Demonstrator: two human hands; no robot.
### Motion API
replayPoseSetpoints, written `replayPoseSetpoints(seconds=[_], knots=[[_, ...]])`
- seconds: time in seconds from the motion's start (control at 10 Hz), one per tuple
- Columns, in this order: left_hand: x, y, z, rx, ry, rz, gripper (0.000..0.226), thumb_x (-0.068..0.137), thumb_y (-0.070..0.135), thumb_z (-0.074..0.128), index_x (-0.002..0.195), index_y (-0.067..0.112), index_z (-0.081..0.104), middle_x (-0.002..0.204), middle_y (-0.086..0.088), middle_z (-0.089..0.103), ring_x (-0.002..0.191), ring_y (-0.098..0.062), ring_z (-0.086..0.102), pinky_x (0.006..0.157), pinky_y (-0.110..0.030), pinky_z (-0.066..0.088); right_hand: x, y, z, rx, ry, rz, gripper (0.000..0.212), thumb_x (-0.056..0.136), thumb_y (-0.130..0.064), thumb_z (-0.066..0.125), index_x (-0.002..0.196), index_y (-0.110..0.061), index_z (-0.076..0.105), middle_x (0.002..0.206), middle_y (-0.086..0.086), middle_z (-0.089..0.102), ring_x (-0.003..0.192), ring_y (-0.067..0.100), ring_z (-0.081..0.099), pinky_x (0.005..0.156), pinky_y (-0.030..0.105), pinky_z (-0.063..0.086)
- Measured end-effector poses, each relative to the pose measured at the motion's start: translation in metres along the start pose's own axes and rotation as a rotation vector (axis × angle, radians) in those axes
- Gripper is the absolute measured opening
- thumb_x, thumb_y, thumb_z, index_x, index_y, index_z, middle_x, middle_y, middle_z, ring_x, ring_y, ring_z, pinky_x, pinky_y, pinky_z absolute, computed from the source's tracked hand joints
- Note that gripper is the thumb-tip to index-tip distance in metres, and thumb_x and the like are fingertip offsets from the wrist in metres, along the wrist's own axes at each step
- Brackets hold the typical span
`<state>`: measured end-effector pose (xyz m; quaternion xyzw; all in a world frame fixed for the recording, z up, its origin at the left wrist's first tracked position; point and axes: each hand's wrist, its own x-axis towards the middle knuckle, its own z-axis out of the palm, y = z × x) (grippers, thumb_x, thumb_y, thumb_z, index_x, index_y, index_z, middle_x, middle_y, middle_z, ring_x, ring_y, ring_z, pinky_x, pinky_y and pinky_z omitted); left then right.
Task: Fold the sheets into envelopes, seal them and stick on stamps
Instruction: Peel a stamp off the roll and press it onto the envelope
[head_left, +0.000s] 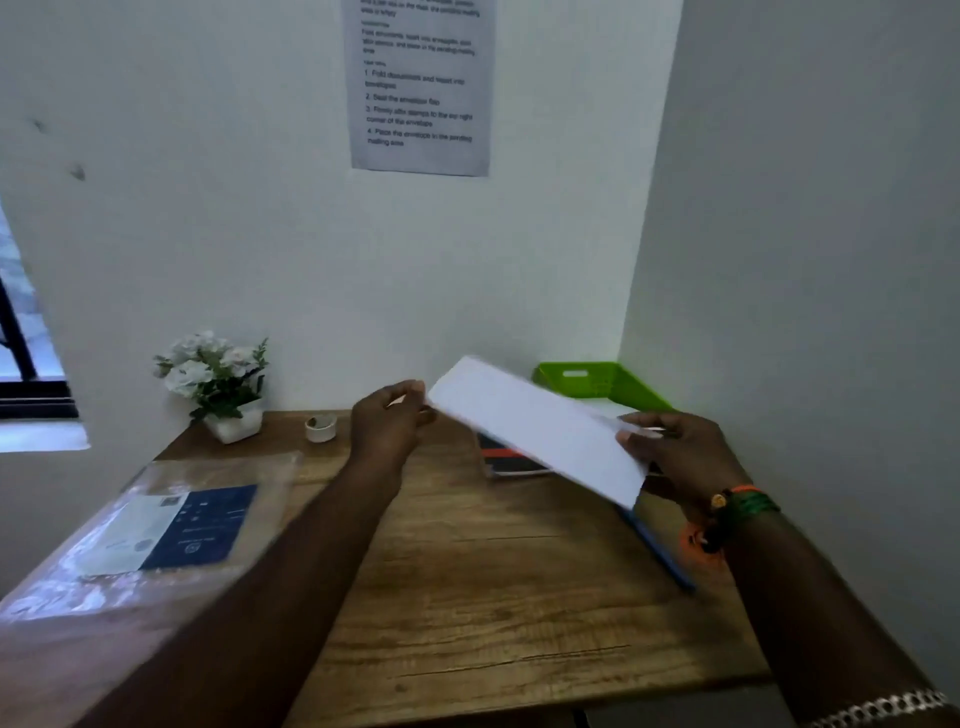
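A white folded sheet or envelope hangs tilted above the wooden table, far end up at the left, near end down at the right. My right hand pinches its near right end between thumb and fingers. My left hand is at its far left corner with curled fingers; whether it touches the paper I cannot tell. Motion blur softens the paper's edges.
A clear plastic packet with a dark blue and white card lies at the left. A roll of tape and a potted white flower stand at the back. A green tray sits back right. Dark items and a blue edge lie under the paper.
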<state>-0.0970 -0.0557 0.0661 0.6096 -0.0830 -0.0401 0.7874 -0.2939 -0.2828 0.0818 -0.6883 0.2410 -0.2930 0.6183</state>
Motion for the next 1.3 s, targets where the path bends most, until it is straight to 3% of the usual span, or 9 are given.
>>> replayPoseSetpoints(seconds=[0.1,0.3,0.4,0.5,0.6,0.7,0.9,1.2,1.3], knots=[[-0.009,-0.009,0.051,0.157,-0.127,0.085,0.029,0.096,0.024,0.071,0.124,0.019,0.067,0.106,-0.001,0.073,0.092,-0.014,0.073,0.084,-0.034,0.061,0.013,-0.005,-0.032,0.099,0.279,0.007,0.015,0.084,0.003,0.069,0.085,-0.012,0.072,0.093,0.017,0.071,0.077,0.026,0.067,0.060,0.035,0.059],[-0.041,-0.054,0.132,0.634,-0.422,0.330,0.041,0.090,0.020,0.078,0.127,0.008,0.069,0.125,-0.009,0.070,0.114,-0.020,0.066,0.100,-0.036,0.053,0.042,0.003,-0.029,0.271,0.462,0.113,0.013,0.086,0.003,0.065,0.078,-0.008,0.064,0.091,0.019,0.068,0.070,0.026,0.065,0.047,0.033,0.057],[-0.047,-0.068,0.145,0.723,-0.406,0.427,0.043,0.090,0.021,0.078,0.130,0.008,0.066,0.132,-0.011,0.063,0.125,-0.023,0.057,0.106,-0.030,0.042,0.052,0.005,-0.025,0.203,0.447,0.131,0.016,0.092,-0.016,0.067,0.087,-0.001,0.068,0.102,0.024,0.070,0.087,0.037,0.069,0.079,0.051,0.059],[-0.049,-0.076,0.148,0.764,-0.397,0.491,0.043,0.092,0.020,0.075,0.132,0.008,0.064,0.132,-0.011,0.061,0.127,-0.024,0.054,0.107,-0.029,0.038,0.045,0.010,-0.029,-0.246,0.508,0.045,0.043,0.094,-0.040,0.061,0.120,-0.006,0.064,0.125,0.019,0.065,0.115,0.035,0.062,0.102,0.043,0.048],[-0.046,-0.080,0.147,0.790,-0.391,0.537,0.045,0.092,0.018,0.074,0.135,0.009,0.063,0.134,-0.009,0.058,0.128,-0.022,0.053,0.107,-0.025,0.035,0.021,0.025,-0.026,-0.583,0.553,-0.221,0.038,0.090,-0.040,0.063,0.125,-0.027,0.058,0.128,0.006,0.055,0.112,0.032,0.059,0.090,0.042,0.050],[-0.048,-0.081,0.147,0.810,-0.397,0.552,0.049,0.093,0.019,0.073,0.139,0.011,0.060,0.137,-0.007,0.057,0.130,-0.022,0.051,0.109,-0.027,0.036,0.013,0.040,-0.022,-0.819,0.520,-0.390,0.024,0.089,-0.033,0.065,0.112,-0.032,0.063,0.118,0.003,0.051,0.107,0.032,0.057,0.079,0.039,0.050],[-0.050,-0.080,0.145,0.871,-0.432,0.558,0.058,0.093,0.023,0.072,0.147,0.013,0.053,0.144,-0.006,0.053,0.135,-0.021,0.048,0.112,-0.030,0.036,0.036,0.038,-0.019,-0.955,0.427,-0.312,0.011,0.093,-0.033,0.059,0.100,-0.031,0.068,0.115,0.002,0.053,0.108,0.030,0.054,0.076,0.036,0.048],[-0.050,-0.079,0.129,0.836,-0.550,0.564,0.070,0.088,0.024,0.078,0.150,0.014,0.048,0.148,-0.006,0.052,0.137,-0.021,0.049,0.114,-0.034,0.041,0.048,0.031,-0.019,-1.083,0.180,-0.253,0.041,0.095,-0.041,0.057,0.134,-0.031,0.058,0.134,0.006,0.046,0.124,0.034,0.044,0.097,0.046,0.048],[-0.046,-0.075,0.122,0.824,-0.529,0.611,0.070,0.087,0.025,0.079,0.149,0.016,0.049,0.146,-0.004,0.053,0.134,-0.021,0.052,0.112,-0.034,0.044,0.046,0.026,-0.013,-1.103,0.319,-0.413,0.039,0.093,-0.037,0.058,0.130,-0.029,0.060,0.133,0.002,0.047,0.119,0.030,0.046,0.087,0.043,0.050]])
